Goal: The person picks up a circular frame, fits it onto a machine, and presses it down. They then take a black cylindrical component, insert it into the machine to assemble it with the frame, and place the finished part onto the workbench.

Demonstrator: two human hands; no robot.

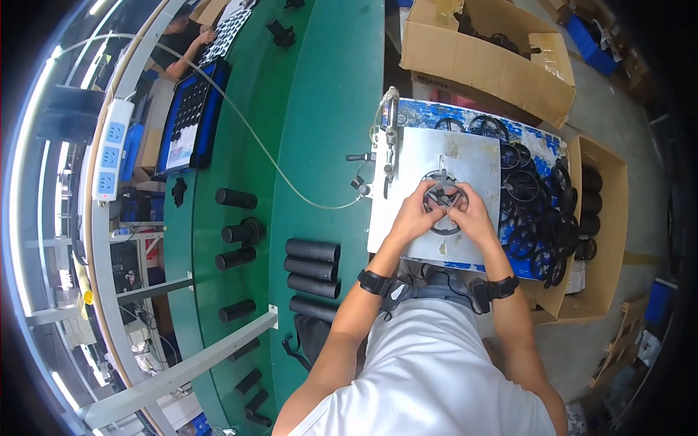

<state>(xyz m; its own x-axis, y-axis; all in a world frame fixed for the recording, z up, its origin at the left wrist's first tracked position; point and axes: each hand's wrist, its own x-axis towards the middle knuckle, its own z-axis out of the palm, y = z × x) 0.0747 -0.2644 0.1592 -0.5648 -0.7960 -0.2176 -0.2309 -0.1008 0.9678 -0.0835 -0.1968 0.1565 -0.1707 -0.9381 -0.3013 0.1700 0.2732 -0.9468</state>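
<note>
My left hand [414, 216] and my right hand [472, 218] are together over a pale metal plate [407, 149], their fingers closed on a black spoked wheel [445, 187]. Both thumbs press in near the wheel's middle. A round rim shows just below the fingers, and I cannot tell whether it belongs to the same wheel or to a fixture under it. A small upright metal rod stands just beyond the hands. At the plate's left edge is a metal clamp-like device [390, 138] with a dark handle.
Many black wheels [525, 185] lie heaped on the blue worn surface to the right. Cardboard boxes [480, 54] stand beyond and at right. Black cylinders [313, 263] rest on the green bench [327, 109]. A thin hose [273, 163] crosses it. A person [185, 43] works at the far left.
</note>
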